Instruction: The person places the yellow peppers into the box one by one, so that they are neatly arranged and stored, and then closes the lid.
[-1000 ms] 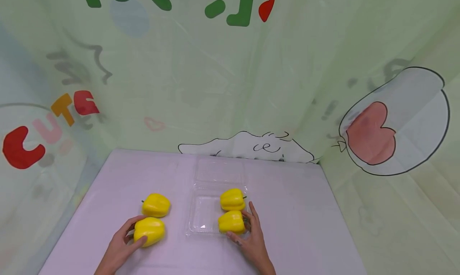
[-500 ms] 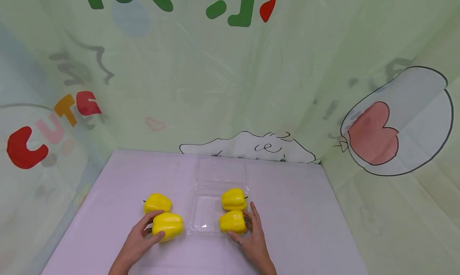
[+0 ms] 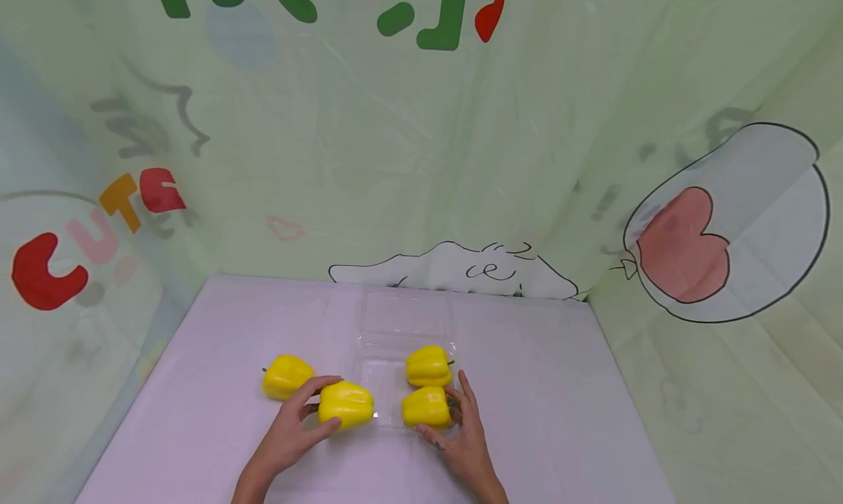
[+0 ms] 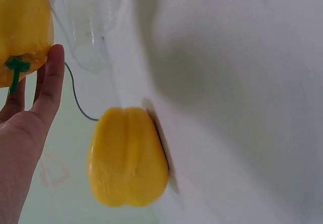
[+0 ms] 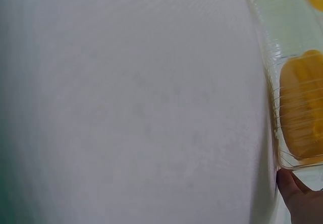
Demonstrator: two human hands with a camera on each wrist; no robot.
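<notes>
My left hand (image 3: 293, 431) holds a yellow bell pepper (image 3: 345, 405) by its stem end, thumb on the near side and fingers on the far side. In the left wrist view, the held pepper (image 4: 25, 22) shows its green stem toward the palm. It overlaps the left edge of a clear plastic clamshell container (image 3: 382, 416). Two yellow bell peppers lie in the container's right half, a far one (image 3: 428, 366) and a near one (image 3: 426, 407). My right hand (image 3: 464, 438) grips the container's near right corner, its thumb against the front wall, fingers beside the near pepper's stem.
Another yellow bell pepper (image 3: 287, 377) lies on the white table (image 3: 527, 401), left of the container and just behind my left hand. The container's transparent lid (image 3: 405, 314) is folded back toward the printed cloth backdrop (image 3: 395, 160).
My left hand has carried its bell pepper rightward from beside the other loose pepper to the container's left edge. The right hand and the two peppers in the container have stayed in place.
</notes>
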